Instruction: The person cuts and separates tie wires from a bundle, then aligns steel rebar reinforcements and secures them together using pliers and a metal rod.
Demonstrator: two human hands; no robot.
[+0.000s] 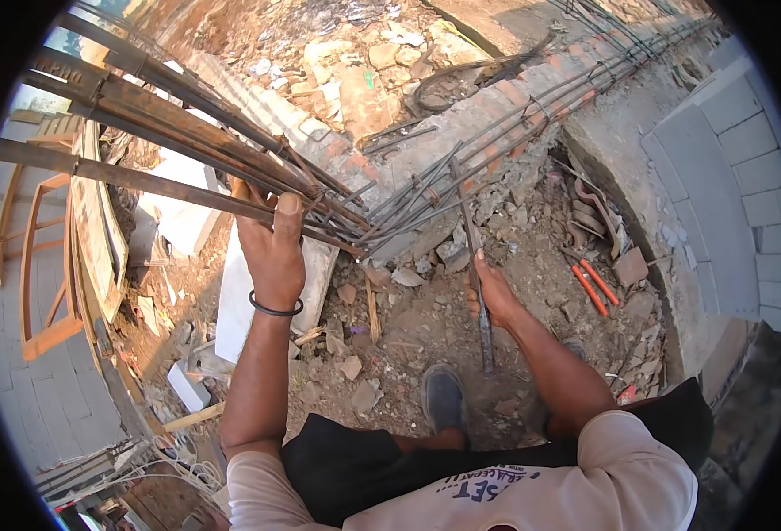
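Observation:
My left hand (273, 248) is closed around a rusty steel rebar (169, 188) at the left, its thumb along the bar and its other fingers mostly hidden behind. Several more rebars (196, 128) run alongside, tied together, and meet the horizontal rebar cage (528, 122) at the wall corner. In my right hand (495, 295) is a long dark metal bar (485, 341), gripped near its lower middle. The bar's upper end reaches the horizontal rebars; whether it hooks onto one I cannot tell. A black band (275, 307) circles my left wrist.
Orange-handled cutters or pincers (592, 285) lie on the rubble to the right. Grey blocks (718, 159) are stacked at far right. A white slab (271, 288), wooden frames (50, 265) and broken bricks lie on the left. My shoe (444, 403) stands on dirt below the corner.

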